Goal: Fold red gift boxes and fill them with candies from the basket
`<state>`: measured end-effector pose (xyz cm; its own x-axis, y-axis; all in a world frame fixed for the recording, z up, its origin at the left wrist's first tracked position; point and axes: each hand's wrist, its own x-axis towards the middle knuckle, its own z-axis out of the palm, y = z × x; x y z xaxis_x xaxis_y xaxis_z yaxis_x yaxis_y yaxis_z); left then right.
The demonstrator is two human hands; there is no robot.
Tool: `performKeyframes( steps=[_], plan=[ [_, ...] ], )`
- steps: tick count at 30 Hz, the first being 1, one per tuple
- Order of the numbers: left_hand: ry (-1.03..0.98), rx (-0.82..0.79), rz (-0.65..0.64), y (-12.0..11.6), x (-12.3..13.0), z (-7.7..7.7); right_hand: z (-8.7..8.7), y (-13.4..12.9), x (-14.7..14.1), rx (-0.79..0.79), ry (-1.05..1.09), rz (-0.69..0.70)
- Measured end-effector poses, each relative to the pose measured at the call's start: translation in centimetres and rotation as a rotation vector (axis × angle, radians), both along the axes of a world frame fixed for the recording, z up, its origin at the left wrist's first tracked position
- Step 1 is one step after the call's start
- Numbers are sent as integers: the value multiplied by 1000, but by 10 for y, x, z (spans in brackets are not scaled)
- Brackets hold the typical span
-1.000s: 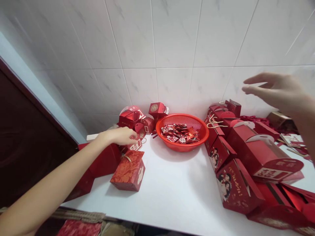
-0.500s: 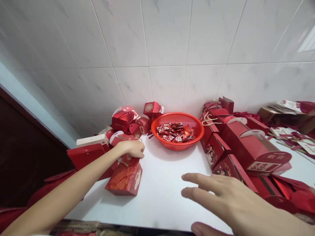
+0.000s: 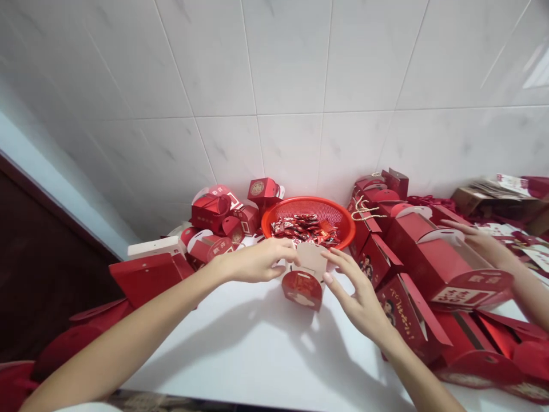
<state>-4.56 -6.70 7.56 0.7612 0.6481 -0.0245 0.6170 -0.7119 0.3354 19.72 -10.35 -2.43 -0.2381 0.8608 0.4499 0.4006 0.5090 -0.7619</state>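
Note:
A small red box (image 3: pixel 302 290) with its pale inner flaps raised stands on the white table (image 3: pixel 240 355), just in front of the red plastic basket (image 3: pixel 309 201). My left hand (image 3: pixel 261 260) is at the box's left side, fingers apart and bent toward the flap. On the other side my right hand (image 3: pixel 352 286) has its fingers spread, the tips at the box's upper right edge. Neither hand is closed round the box. Small red packets (image 3: pixel 305 229) lie heaped in the basket.
Several red boxes (image 3: pixel 212 212) are piled at the left, with larger ones (image 3: pixel 454 246) at the right. Another person's hand (image 3: pixel 489 246) reaches in at the right, near a cardboard box (image 3: pixel 480 207). A tiled wall (image 3: pixel 291 143) rises behind.
The patterned red box at the left has gone from its place, and a box with raised flaps now stands centrally. Both my hands have come together around it. Another person's hand has appeared at the right.

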Motion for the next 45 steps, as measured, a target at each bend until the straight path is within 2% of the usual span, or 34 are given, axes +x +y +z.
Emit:
performKeyframes(
  steps=[4, 9, 13, 17, 22, 29, 33, 37, 40, 42, 45],
  plan=[
    [-5, -22, 15, 4, 0, -14, -4, 6, 0, -13, -6, -8],
    [-4, -73, 67, 3, 0, -20, -5, 9, -6, -59, -25, 87],
    [-4, -99, 143, 4, -3, -26, -9, 9, -9, -74, -25, 94],
    [19, -210, 216, 9, -12, -25, -15, 10, -5, -110, -49, 121],
    [103, -361, 212, 16, -24, -21, -24, 10, 0, -201, -144, 223],
    [224, -385, 236, 19, -23, -36, -38, 7, -7, -286, -87, 184],
    [241, -380, 196, 22, -20, -31, -48, 6, -9, -293, -43, 175],
    [250, -350, 175, 36, -14, -9, -54, 5, -11, -295, -17, 164],
    [141, -245, 182, 56, -2, 3, -56, 3, -14, -306, -19, 157],
    [103, -157, 182, 71, 10, 3, -57, 2, -16, -314, -26, 156],
    [216, -79, 204, 95, 30, -10, -59, 0, -19, -318, -28, 158]
  ],
)
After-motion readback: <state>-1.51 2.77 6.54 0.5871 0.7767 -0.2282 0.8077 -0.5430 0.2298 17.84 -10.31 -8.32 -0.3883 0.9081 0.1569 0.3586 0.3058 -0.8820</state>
